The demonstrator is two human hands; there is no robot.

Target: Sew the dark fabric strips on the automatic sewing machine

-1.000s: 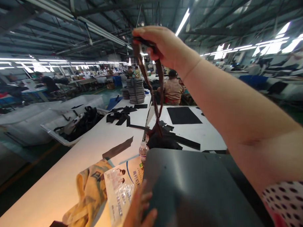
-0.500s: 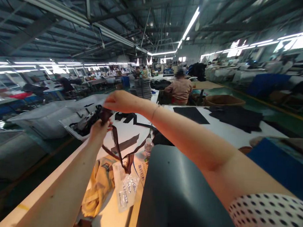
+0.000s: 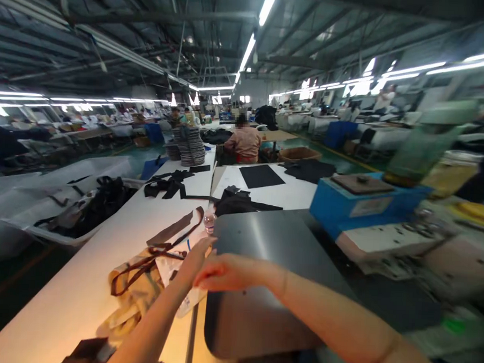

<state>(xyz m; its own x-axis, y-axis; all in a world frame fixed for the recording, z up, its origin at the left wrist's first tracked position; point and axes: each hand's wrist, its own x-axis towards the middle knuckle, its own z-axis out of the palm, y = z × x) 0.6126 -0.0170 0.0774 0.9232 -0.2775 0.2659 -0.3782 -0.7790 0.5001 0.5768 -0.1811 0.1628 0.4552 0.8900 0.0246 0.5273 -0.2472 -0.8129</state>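
Observation:
My left hand reaches over the table by the left edge of a dark metal plate; motion blurs its fingers. Close in front of it is my right hand, its fingers curled and partly hidden; what they hold, if anything, cannot be made out. A dark brown strip lies in loops on a yellow patterned cloth. Beyond it is a flat brown piece. A small clear bottle stands just past my hands. A pale plastic packet is partly covered by my left hand.
Black fabric pieces lie on the white table. At the left is a bin of black material. A blue machine stands at the right. A person sits ahead, beside stacked pieces.
Both hands have come down and back from above the far left of the table to the plate's edge. The brown strip now lies on the cloth. The view has turned right.

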